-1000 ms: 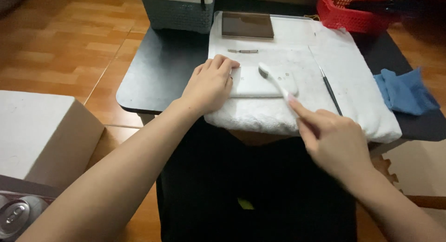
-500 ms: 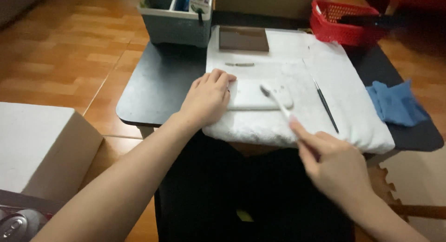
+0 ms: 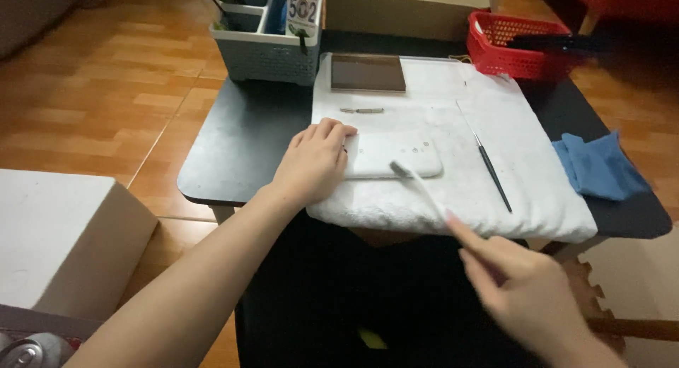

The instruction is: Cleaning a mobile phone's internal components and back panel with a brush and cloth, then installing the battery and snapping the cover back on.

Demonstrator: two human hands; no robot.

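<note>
A low black table with rounded corners [image 3: 240, 138] stands on a warm orange-brown wood parquet floor [image 3: 99, 92] in dim light.

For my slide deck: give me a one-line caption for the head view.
Left hand steadies a flat white rectangular device on a white towel; right hand holds a white toothbrush beside it.

Looks like a home, set up as a makeshift repair spot. Wood-pattern tile floor [image 3: 106, 106], orange-brown, domestic. Low black bench [image 3: 240, 142] with rounded corners, person sits at it close to floor level. White towel [image 3: 516, 135] spread over it as a work mat. Household storage around: grey plastic caddy [image 3: 265, 46], red plastic basket [image 3: 520, 46], cardboard boxes [image 3: 64, 241]. Blue rag [image 3: 598, 166] at the edge. Dim indoor light.
</note>
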